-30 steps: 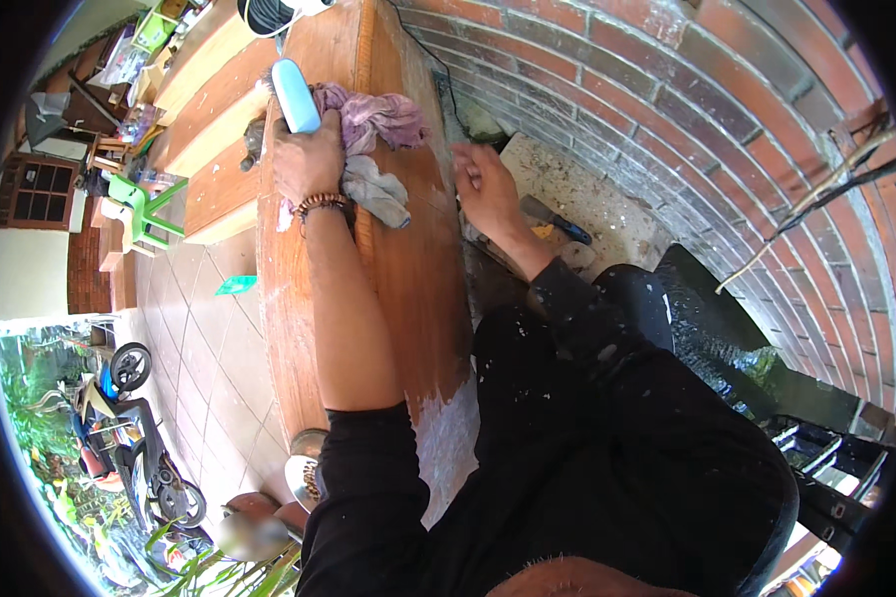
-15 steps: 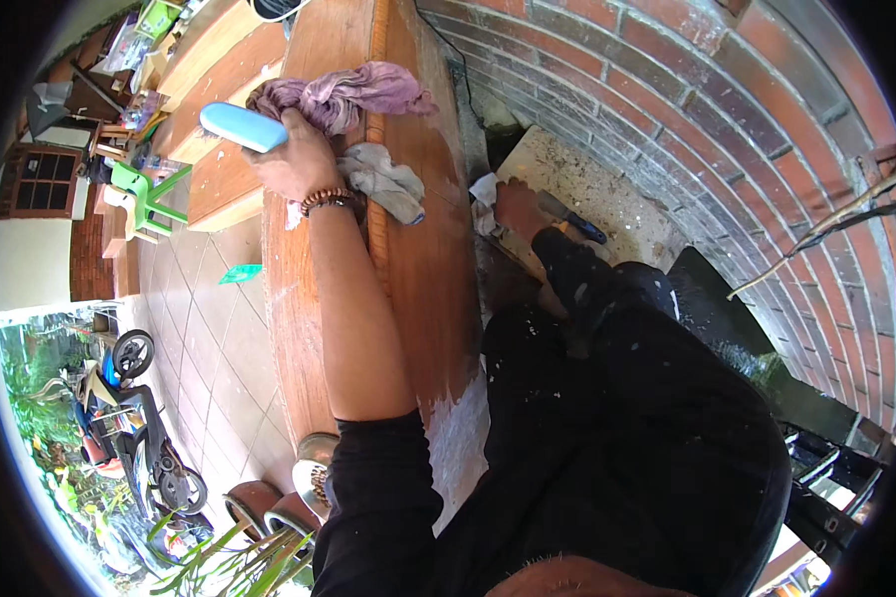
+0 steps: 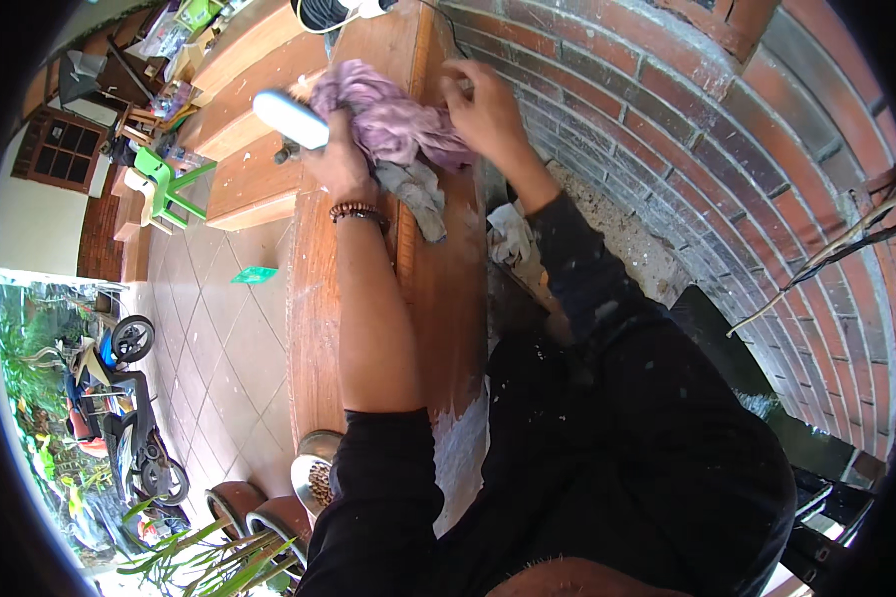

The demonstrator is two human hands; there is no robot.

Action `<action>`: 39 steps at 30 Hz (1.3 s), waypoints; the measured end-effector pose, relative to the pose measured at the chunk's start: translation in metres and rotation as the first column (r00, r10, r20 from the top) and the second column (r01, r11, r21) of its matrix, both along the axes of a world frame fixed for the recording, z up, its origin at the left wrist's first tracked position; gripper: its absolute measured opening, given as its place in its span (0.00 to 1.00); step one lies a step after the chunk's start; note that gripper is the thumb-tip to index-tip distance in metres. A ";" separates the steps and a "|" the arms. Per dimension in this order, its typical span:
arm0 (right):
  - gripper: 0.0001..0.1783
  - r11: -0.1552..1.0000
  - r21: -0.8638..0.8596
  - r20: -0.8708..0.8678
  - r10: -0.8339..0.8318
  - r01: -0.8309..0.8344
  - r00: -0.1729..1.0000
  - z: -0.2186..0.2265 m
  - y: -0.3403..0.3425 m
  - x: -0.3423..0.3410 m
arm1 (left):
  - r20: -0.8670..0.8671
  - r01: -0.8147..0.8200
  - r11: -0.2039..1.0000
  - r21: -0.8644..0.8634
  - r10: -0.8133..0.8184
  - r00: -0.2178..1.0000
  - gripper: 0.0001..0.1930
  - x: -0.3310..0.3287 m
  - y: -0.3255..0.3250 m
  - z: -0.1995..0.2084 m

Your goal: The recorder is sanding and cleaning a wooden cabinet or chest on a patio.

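My left hand (image 3: 342, 171) is closed around a light-blue brush with a rounded oblong back (image 3: 291, 119), over the left edge of a brown wooden ledge (image 3: 448, 284). A crumpled purple cloth (image 3: 383, 114) lies on the ledge just beyond that hand. At the cloth's right end is my right hand (image 3: 488, 109), raised, its fingers loosely bent and apart, with nothing visible in them. Whether it touches the cloth is unclear. Nearer me, a greyish cloth or glove (image 3: 414, 199) lies bunched on the ledge. A whitish one (image 3: 509, 235) rests lower, beside my right forearm.
A brick wall (image 3: 687, 149) curves along the right. Wooden steps (image 3: 259, 179) and a tiled floor (image 3: 219, 328) lie to the left, with a green chair (image 3: 164, 189) and motorbike (image 3: 134, 418). A metal bowl (image 3: 311, 478) and potted plants (image 3: 237, 502) stand near my left elbow.
My right hand has come up from the lower slab by the whitish cloth to beside the purple cloth. My left hand still holds the brush. The view has shifted slightly.
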State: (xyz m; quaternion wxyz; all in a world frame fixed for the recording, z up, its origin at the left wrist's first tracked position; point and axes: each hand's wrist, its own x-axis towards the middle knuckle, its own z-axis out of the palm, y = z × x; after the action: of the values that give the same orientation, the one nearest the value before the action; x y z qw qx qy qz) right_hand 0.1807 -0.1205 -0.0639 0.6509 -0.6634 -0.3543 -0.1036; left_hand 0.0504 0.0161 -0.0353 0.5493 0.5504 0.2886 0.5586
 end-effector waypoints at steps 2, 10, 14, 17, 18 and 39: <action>0.10 0.988 0.133 0.054 -0.081 0.073 0.995 0.017 -0.014 -0.048 | 0.170 -0.122 0.982 -0.148 0.146 0.974 0.24 -0.016 0.008 0.009; 0.09 0.996 -0.056 0.189 0.078 -0.068 0.979 0.004 -0.034 -0.135 | 0.251 -0.167 0.896 -0.412 0.288 0.924 0.17 -0.034 -0.002 0.039; 0.10 0.970 0.155 -0.064 0.202 -0.190 0.977 -0.038 0.001 -0.111 | 0.050 -0.422 0.901 -0.100 0.428 0.902 0.20 -0.051 0.033 0.009; 0.08 0.982 0.176 -0.134 -0.045 0.069 0.990 -0.048 0.048 0.006 | 0.001 -0.371 0.927 -0.049 0.372 0.928 0.26 -0.009 0.020 -0.004; 0.07 0.973 0.190 -0.158 -0.103 0.133 0.982 -0.043 0.055 0.039 | 0.036 -0.380 0.923 -0.054 0.382 0.923 0.26 0.004 0.009 0.003; 0.11 0.979 0.077 -0.096 0.195 -0.188 0.976 -0.044 0.020 -0.126 | -0.174 -0.516 0.850 0.104 0.526 0.832 0.28 -0.053 0.038 -0.005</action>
State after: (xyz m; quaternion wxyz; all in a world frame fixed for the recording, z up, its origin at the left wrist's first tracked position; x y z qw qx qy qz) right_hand 0.0549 -0.1008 -0.1079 0.6973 -0.6081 -0.3789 -0.0180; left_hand -0.0023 0.0537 -0.0402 0.3305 0.5176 0.4652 0.6375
